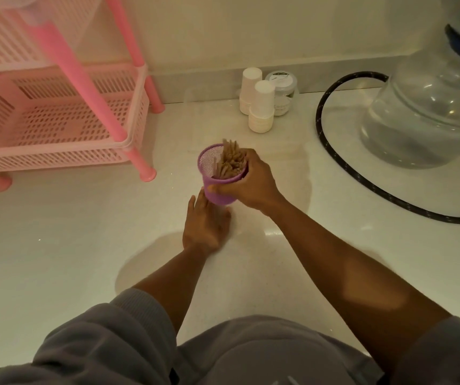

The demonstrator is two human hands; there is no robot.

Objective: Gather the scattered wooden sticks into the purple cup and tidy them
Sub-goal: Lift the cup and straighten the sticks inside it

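Wooden sticks (230,159) stand bundled inside a purple cup (217,176) near the middle of a pale counter (56,245). The cup leans toward the camera, so its mouth and the stick ends show; the tilt probably lets the sticks settle to one side and pack together. The person's right hand (248,184) wraps around the cup from the right, thumb across the front wall and fingers (246,158) curled over the rim beside the sticks, seemingly to keep them from spilling. The left hand (205,220) lies just below the cup with fingers extended and loosely together, holding nothing; its fingertips meet the cup's base, likely steadying it. It is hard to tell whether the base is resting on the counter or raised. No loose sticks show on the counter, so the gathering looks almost finished, with tidying left. A pink plastic rack (56,112) stands to the left. White paper cups (259,107) and a small jar (283,90) sit by the wall behind, and a black hose (331,151) loops around a clear water jug (417,115) on the right.
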